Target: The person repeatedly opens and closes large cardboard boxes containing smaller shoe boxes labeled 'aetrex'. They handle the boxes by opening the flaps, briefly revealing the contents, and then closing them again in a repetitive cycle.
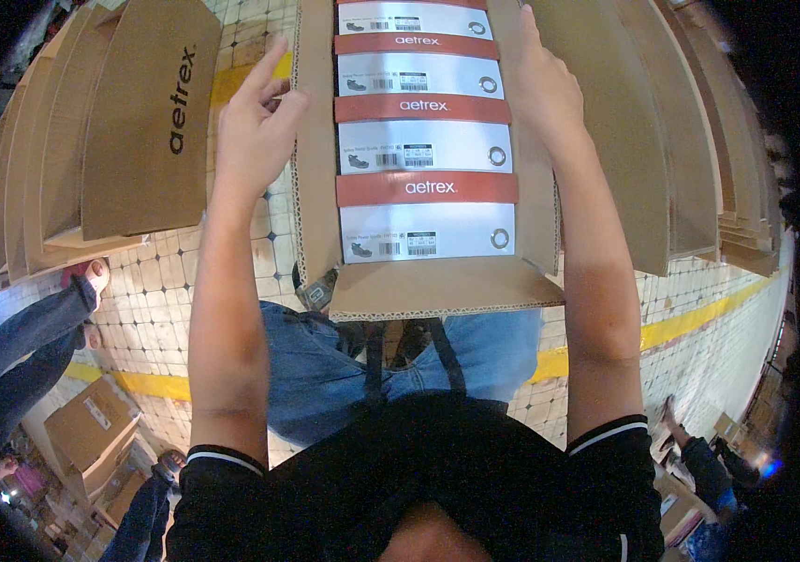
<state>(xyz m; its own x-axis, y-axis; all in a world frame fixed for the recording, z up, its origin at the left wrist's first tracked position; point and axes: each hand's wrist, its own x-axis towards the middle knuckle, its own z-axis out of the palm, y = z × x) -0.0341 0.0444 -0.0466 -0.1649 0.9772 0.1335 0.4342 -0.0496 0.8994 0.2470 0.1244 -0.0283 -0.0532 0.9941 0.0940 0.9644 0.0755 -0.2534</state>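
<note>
An open brown carton stands in front of me, its near flap folded out toward my body. Inside, several white shoe boxes with orange-red lids stand in a row, their labels showing a small shoe picture. My left hand is at the outer edge of the left flap, index finger stretched out and the other fingers loosely bent. My right hand rests along the right flap with its fingers straight. Neither hand grips anything. The far end of the carton is cut off at the top.
Flattened or standing cardboard cartons line the left, and more cardboard stands at the right. Yellow tape crosses the tiled floor. Another person's legs show at the left, near a closed carton.
</note>
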